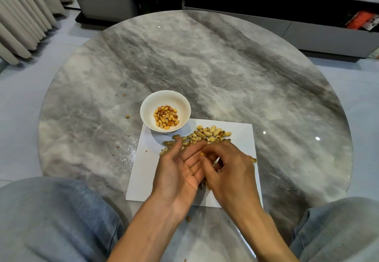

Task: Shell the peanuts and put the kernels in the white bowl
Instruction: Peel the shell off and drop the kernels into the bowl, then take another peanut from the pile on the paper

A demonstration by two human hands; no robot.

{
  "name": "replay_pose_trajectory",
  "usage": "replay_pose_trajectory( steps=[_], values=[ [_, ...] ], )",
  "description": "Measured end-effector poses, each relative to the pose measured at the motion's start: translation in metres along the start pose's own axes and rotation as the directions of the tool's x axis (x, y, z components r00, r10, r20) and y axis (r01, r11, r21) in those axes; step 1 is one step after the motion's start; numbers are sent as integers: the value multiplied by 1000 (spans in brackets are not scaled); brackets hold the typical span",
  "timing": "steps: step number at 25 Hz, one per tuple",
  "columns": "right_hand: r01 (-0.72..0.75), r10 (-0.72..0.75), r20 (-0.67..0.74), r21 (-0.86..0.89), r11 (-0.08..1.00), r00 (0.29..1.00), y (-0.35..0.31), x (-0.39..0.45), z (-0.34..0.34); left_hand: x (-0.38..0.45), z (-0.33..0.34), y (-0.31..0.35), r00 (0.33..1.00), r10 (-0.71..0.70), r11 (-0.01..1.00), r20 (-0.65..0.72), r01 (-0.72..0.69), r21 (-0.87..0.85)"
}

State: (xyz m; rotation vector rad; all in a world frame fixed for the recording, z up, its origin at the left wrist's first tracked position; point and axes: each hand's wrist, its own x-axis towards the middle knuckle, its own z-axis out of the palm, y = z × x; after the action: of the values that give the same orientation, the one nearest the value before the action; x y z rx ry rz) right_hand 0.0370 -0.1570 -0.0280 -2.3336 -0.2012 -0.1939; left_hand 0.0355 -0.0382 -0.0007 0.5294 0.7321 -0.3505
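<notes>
While the left hand [180,171] lies palm-up with fingers straight, the right hand [227,169] curls fingertips round a kernel [202,154].
Both hands over white sheet [143,171]; unshelled peanuts [205,135] heaped just beyond them. White bowl [147,108], holding kernels, stands on sheet's far-left corner.

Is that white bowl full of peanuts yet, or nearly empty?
Far from full. The white bowl stands upright with only a shallow layer of kernels covering its bottom; most of its inner wall shows bare.
</notes>
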Motion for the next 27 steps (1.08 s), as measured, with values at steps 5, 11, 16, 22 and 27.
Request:
replay_pose_trajectory(
  steps=[5,11,16,22,27],
  values=[
    [42,-45,-11,-196,980,999,-3,-3,1,-6,-2,-2,1000,7,999,9,-7,53],
    [-92,91,-54,-14,996,994,-4,-3,1,-6,-3,-2,999,21,994,-31,-17,109],
    [-356,337,122,423,833,934,-19,16,-18,-10,-7,1,986,147,960,-76,-124,252],
    [-106,53,218,240,965,975,-40,101,-10,-11,-23,25,919,375,697,-120,-194,690],
    [10,-15,195,25,1000,981,-28,91,-2,2,-45,14,796,564,-23,218,-248,968]
  ],
)
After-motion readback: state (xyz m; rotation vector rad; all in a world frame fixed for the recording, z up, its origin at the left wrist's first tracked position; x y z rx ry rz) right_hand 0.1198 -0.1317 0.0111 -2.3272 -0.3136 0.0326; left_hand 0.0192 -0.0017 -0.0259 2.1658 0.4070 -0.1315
